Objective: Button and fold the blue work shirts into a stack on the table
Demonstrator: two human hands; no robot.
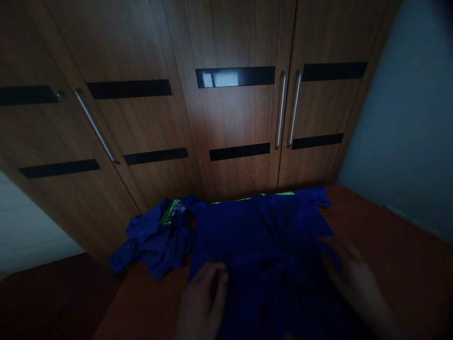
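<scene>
A dark blue shirt point(247, 236) lies spread on the reddish-brown surface, with thin yellow-green trim along its far edge and some wrinkles across the middle. My left hand point(205, 297) is at the shirt's left edge, its fingers curved, with a gap between thumb and fingers and nothing visible between them. Over the right side of the shirt is my right hand point(348, 274), slightly blurred, fingers apart and holding nothing. Whether either hand touches the cloth is hard to tell in the dim light.
A crumpled blue garment point(159, 241) with yellow-green stripes and white print lies left of the shirt. Behind stands a wooden wardrobe point(233, 118) with metal handles and black strips. The reddish-brown surface point(382, 245) extends right towards a pale wall point(406, 141).
</scene>
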